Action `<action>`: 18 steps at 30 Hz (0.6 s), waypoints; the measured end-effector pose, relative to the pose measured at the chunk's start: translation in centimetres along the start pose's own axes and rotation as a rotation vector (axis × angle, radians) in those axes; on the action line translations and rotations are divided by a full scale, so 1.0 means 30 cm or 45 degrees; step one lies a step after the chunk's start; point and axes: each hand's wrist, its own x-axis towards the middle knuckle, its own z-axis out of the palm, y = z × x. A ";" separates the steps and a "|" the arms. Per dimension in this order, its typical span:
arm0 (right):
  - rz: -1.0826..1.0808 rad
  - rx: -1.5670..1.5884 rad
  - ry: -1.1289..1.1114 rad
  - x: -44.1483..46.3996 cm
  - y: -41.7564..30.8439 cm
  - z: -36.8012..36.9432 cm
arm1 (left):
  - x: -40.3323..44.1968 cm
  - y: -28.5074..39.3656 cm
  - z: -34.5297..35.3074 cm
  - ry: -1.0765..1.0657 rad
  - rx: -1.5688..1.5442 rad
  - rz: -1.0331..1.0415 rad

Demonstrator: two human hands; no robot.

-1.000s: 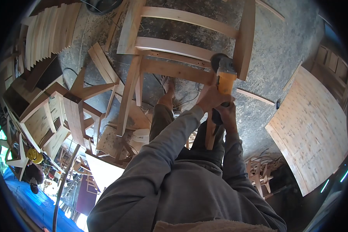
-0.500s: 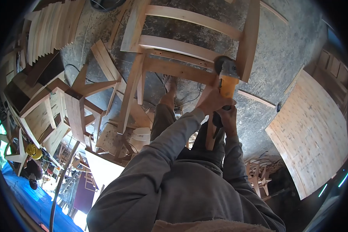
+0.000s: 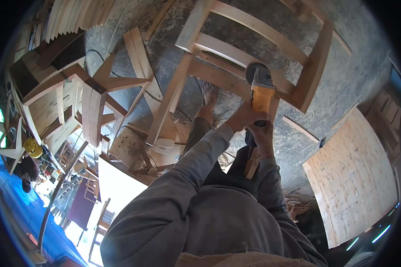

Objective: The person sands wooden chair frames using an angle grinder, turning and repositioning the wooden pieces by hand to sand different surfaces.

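Note:
A yellow angle grinder (image 3: pixel 263 97) with a round disc (image 3: pixel 256 71) is held in both of my hands. My left hand (image 3: pixel 244 116) is wrapped round its yellow body from the left side. Behind it, my right hand (image 3: pixel 263 137) grips the dark rear end. The disc lies over the lower rails of a wooden chair frame (image 3: pixel 227 49); whether it touches the wood I cannot tell. One leg of the frame (image 3: pixel 252 164) runs back under the grinder toward my thighs. My fingertips are partly hidden by the tool.
Other wooden chair frames (image 3: pixel 91 102) stand to the left, with stacked curved slats (image 3: pixel 75 18) behind. A plywood sheet (image 3: pixel 356 173) leans at the right. Loose wood strips (image 3: pixel 300 128) and a cable (image 3: pixel 93 52) lie on the concrete floor. A person (image 3: pixel 26 171) is at far left.
My view has turned, and the chair frame appears farther right and more tilted. The grinder's disc has shifted left along the frame, away from the right-hand post. Both hands keep their grip.

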 end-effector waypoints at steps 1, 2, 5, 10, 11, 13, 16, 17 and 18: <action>0.004 0.032 -0.046 0.004 -0.028 0.031 | -0.009 0.014 -0.032 0.018 -0.006 0.008; 0.009 0.064 -0.091 0.009 -0.059 0.061 | -0.019 0.027 -0.065 0.035 -0.012 0.016; -0.057 -0.008 -0.174 0.074 -0.060 0.136 | -0.042 0.093 -0.156 0.092 -0.068 0.050; -0.109 -0.021 -0.292 0.155 -0.082 0.259 | -0.053 0.137 -0.288 0.248 -0.137 0.179; -0.122 -0.009 -0.310 0.163 -0.097 0.285 | -0.063 0.156 -0.309 0.275 -0.140 0.222; -0.121 -0.037 -0.330 0.180 -0.128 0.322 | -0.051 0.162 -0.353 0.309 -0.133 0.178; -0.125 -0.078 -0.342 0.199 -0.180 0.360 | -0.037 0.187 -0.394 0.289 -0.244 0.163; -0.156 -0.040 -0.351 0.200 -0.197 0.368 | -0.036 0.194 -0.399 0.267 -0.302 0.162; -0.188 -0.002 -0.361 0.203 -0.215 0.371 | -0.039 0.212 -0.400 0.256 -0.317 0.173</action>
